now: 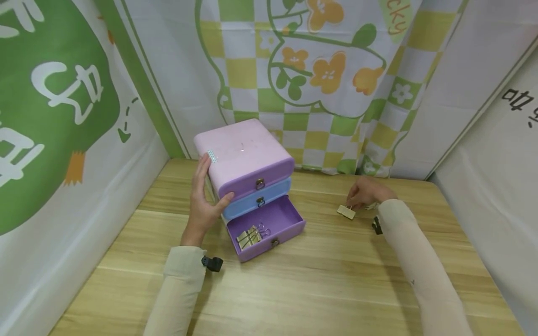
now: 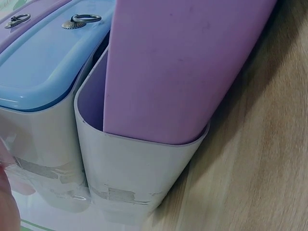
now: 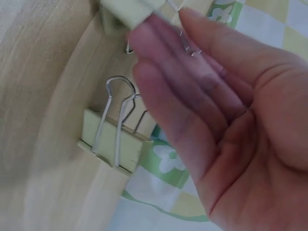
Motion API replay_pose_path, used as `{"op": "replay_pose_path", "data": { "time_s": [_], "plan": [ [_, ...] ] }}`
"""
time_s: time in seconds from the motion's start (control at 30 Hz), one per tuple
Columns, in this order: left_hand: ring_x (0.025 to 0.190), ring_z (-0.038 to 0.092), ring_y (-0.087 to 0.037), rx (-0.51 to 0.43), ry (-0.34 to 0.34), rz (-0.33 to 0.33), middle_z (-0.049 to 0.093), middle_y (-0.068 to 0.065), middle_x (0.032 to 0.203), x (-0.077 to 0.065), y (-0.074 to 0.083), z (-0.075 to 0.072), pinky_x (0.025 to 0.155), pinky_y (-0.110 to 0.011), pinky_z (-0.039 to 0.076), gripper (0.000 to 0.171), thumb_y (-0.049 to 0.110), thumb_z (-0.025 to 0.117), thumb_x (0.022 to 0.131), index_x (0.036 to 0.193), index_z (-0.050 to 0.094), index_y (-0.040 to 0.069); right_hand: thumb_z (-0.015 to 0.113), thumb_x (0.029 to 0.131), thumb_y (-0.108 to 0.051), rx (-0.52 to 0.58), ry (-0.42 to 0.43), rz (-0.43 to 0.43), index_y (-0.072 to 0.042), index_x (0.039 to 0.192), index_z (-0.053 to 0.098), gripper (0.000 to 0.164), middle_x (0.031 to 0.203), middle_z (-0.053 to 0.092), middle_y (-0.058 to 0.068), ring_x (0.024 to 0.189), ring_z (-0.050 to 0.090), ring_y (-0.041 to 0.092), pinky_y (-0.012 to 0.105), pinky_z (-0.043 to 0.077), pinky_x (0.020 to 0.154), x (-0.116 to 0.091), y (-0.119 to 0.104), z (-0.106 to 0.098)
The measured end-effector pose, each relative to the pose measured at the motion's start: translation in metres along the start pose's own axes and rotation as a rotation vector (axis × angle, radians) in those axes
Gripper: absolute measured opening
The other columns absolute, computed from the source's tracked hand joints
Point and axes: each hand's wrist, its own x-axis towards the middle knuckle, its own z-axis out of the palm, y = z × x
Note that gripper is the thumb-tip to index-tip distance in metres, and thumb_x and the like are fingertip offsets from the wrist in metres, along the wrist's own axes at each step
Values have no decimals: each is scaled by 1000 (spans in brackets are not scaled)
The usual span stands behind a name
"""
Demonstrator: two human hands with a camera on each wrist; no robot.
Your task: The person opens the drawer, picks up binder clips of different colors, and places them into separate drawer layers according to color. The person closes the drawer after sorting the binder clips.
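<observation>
My right hand (image 1: 366, 192) pinches a pale yellow binder clip (image 1: 346, 212) by its wire handle, over the right part of the table. In the right wrist view this clip (image 3: 129, 12) is at the top, by the thumb and fingertips. Below the hand a second binder clip (image 3: 111, 140) lies on the wood, its handles raised. With fingers spread, my left hand (image 1: 200, 203) rests against the left side of a small drawer box (image 1: 248, 149), thumb at its front edge. The bottom purple drawer (image 1: 290, 217) stands pulled out, with binder clips (image 1: 249, 237) lying inside at its left.
Above the pulled-out drawer are a closed blue drawer (image 1: 275, 195) and a closed purple one (image 1: 273, 177), each with a ring pull. Behind the wooden table (image 1: 328, 280) hangs a checked, flowered curtain (image 1: 307, 121). Printed cloth walls flank the table.
</observation>
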Motion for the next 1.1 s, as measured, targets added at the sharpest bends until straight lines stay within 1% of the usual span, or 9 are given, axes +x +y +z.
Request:
{"op": "replay_pose_path", "data": {
  "time_s": [0.1,0.23,0.37,0.47,0.63,0.77,0.93,1.03,1.1],
  "plan": [
    [152,17,-21,1,-1,5,22,-9,162,0,0,0,124,-53,16,92,17,77,71,151,30,6,64,92,-14,144,-59,-3,2,106,70,23,99,74,14,88,73,23,42,61,84,0,7,2],
    [152,16,-21,-2,-3,2,22,-7,162,-1,-2,0,124,-54,16,92,19,76,73,151,30,8,61,94,-14,284,-98,7,3,113,67,26,103,74,14,92,73,22,41,60,87,2,17,4],
    [152,14,-19,23,-7,-10,20,1,163,-2,-21,0,124,-51,16,95,29,78,73,153,28,18,64,92,-14,426,-106,10,5,117,65,32,102,75,11,90,74,18,38,60,86,6,28,5],
    [152,14,-18,42,-8,-15,19,5,163,-3,-36,1,124,-50,16,96,36,78,73,153,27,24,63,92,-14,546,-134,-7,8,126,58,40,104,75,9,93,73,16,35,60,87,8,37,8],
    [152,14,-19,38,-9,-12,19,5,163,-4,-37,1,124,-50,16,96,35,78,73,153,27,24,56,96,-9,797,-166,-5,13,139,40,51,106,74,6,99,72,17,32,58,91,7,45,19],
    [152,14,-18,37,-13,-20,19,6,163,-4,-36,1,124,-50,17,96,34,78,73,153,26,25,53,98,-8,962,-177,-15,10,138,43,45,107,74,6,101,71,18,32,56,94,7,41,28],
    [152,14,-17,37,-12,-24,19,7,163,-4,-36,2,124,-50,16,96,31,78,72,153,26,26,54,98,-14,991,-186,-51,-5,120,63,26,108,74,4,102,70,14,33,53,99,7,25,32],
    [152,14,-17,40,-10,-17,19,6,163,-3,-37,2,124,-50,16,97,31,78,72,154,26,25,55,97,-17,963,-187,-75,-10,115,66,21,107,74,2,102,70,13,35,49,104,7,11,30],
    [152,14,-17,37,-6,-15,19,6,163,-3,-37,2,125,-50,16,97,32,78,72,153,26,25,56,97,-17,955,-186,-86,-9,115,67,22,107,74,3,101,71,13,37,46,106,6,0,29]
  ]
}}
